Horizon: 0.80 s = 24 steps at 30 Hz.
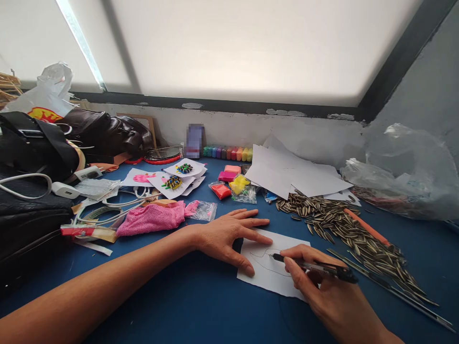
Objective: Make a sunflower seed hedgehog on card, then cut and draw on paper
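A white sheet of paper [265, 279] with thin curved pen lines lies on the blue table. My left hand [229, 239] rests flat with fingers spread, its thumb and a finger on the paper's left and upper edge. In my right hand [330, 286] is a black pen [308, 266], gripped between thumb and fingers. The pen's tip is at the drawn lines near the middle of the sheet. Part of the drawing is hidden behind my right hand and the pen.
Sunflower seeds [369, 239] are heaped on the right, beside an orange stick [367, 227] and a long thin metallic tool [405, 296]. Coloured clay packets [220, 190], blank paper sheets [287, 167] and decorated cards [172, 191] lie behind. A pink cloth [152, 219], cables and black bags [32, 205] occupy the left.
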Motion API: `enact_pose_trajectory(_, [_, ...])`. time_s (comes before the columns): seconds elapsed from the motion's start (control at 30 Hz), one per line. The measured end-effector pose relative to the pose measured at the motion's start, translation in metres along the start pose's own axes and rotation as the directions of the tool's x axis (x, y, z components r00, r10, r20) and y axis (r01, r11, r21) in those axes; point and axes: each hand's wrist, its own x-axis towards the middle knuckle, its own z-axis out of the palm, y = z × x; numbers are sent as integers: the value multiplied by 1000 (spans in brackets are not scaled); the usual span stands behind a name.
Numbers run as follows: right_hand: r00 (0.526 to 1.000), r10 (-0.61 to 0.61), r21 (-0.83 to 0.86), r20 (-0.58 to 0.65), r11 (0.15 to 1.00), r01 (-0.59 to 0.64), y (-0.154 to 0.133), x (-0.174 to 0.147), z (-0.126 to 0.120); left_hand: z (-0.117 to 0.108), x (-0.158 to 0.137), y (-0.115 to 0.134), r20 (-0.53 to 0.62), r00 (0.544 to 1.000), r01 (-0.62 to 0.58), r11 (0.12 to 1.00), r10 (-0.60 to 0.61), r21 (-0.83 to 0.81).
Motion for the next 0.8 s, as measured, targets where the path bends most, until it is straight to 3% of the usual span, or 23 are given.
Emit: enact_pose_trajectory(0.8, [994,-44,-38,103,998,49,-4,-3,-2,2,0,-2,-16,1000,-20,1000,20,1])
